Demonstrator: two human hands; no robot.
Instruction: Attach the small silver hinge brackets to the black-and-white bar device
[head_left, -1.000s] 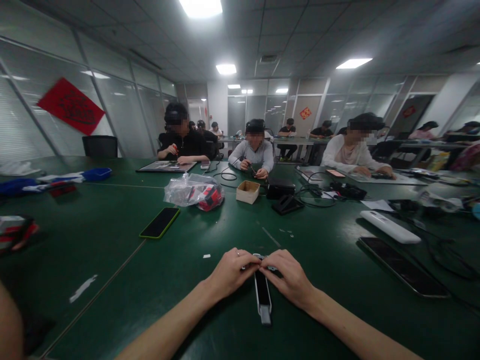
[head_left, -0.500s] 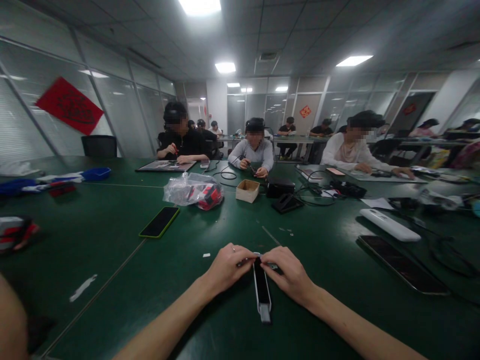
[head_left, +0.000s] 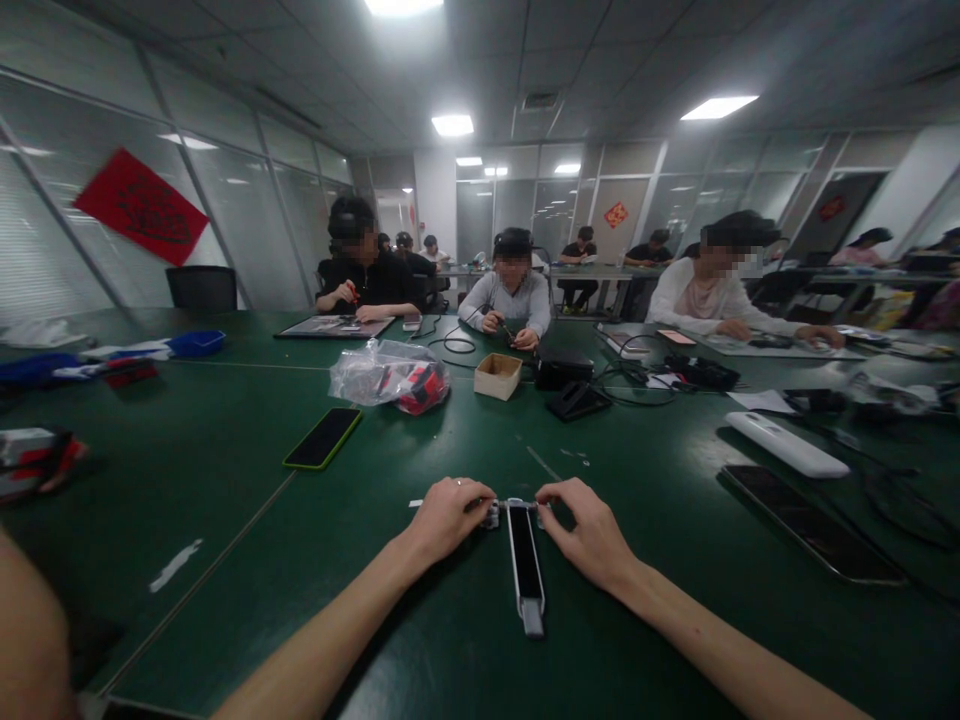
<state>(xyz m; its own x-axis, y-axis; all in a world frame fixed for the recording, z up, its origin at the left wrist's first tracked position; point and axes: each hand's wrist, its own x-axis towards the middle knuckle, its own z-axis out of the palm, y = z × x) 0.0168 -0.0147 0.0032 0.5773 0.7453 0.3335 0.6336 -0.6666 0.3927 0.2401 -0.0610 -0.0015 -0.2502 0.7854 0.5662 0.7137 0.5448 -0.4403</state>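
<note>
A long, narrow device (head_left: pixel 526 560) with a black top and pale edges lies on the green table, pointing away from me. A grey tab (head_left: pixel 532 618) sticks out of its near end. My left hand (head_left: pixel 450 518) is beside the far end, thumb and fingers pinched on a small silvery part (head_left: pixel 493 516). On the other side, my right hand (head_left: pixel 589 528) is closed in a pinch just off the device's right edge. What its fingertips hold is mostly hidden and too small to name.
A phone with a yellow-green edge (head_left: pixel 324 438) lies left, a dark phone (head_left: pixel 814 525) and a white oblong case (head_left: pixel 787 445) right. Beyond are a plastic bag (head_left: pixel 367 375) with red-black contents, a small open box (head_left: pixel 498 378) and cables. Several people sit across the table (head_left: pixel 247 560).
My hands have moved apart from the device's far end, uncovering its top there. A silvery part now shows at my left fingertips. The view has shifted slightly.
</note>
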